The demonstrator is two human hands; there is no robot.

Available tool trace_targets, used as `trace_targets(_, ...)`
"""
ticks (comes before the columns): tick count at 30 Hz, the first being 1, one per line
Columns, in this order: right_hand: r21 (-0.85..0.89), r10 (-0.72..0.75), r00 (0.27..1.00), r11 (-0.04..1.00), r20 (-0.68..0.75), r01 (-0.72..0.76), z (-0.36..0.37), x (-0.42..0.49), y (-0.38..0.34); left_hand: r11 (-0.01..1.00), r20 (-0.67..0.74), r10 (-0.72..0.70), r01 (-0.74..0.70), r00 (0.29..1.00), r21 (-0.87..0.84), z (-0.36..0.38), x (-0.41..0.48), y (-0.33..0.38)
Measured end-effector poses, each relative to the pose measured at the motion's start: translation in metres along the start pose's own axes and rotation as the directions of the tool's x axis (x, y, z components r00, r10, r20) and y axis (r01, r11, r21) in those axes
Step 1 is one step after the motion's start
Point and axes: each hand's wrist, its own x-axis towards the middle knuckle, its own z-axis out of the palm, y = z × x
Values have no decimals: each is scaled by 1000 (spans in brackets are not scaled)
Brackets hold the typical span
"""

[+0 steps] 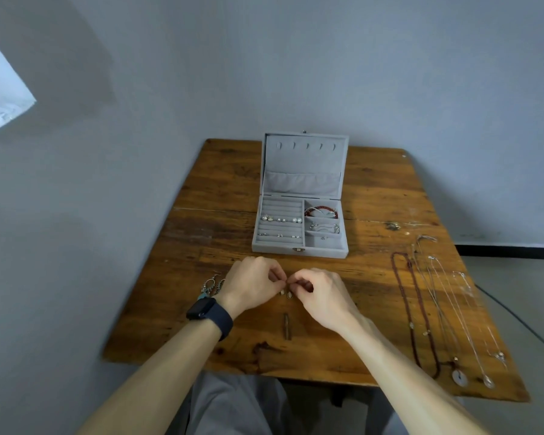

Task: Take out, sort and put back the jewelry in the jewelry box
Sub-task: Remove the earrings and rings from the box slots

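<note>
The grey jewelry box [299, 248] stands open in the middle of the wooden table [208, 196]. Its ring rolls hold pearl studs [281, 219] and small earrings; a red bracelet [321, 210] and a silver bracelet [324, 227] lie in the right-hand compartments. In front of the box my left hand [253, 282] and my right hand [322, 293] meet fingertip to fingertip. Each pinches a small drop earring [289, 295] that hangs between them just above the table.
Several necklaces [434, 312] lie stretched out along the right side of the table, one dark red and beaded. Dangling earrings [212, 285] rest left of my left wrist. A small brown stick-shaped piece [286, 326] lies near the front edge. Walls close in behind and left.
</note>
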Motion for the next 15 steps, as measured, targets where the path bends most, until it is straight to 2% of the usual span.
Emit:
trace_targets(3, 4, 3, 1000, 1000, -1, -3, 1, 2, 0, 997, -34, 43, -40, 998, 70, 0, 1, -2)
trace_targets(15, -7, 35, 999, 999, -28, -36, 5, 4, 1, 994, -104, 51, -41, 993, 100, 1, 3, 2)
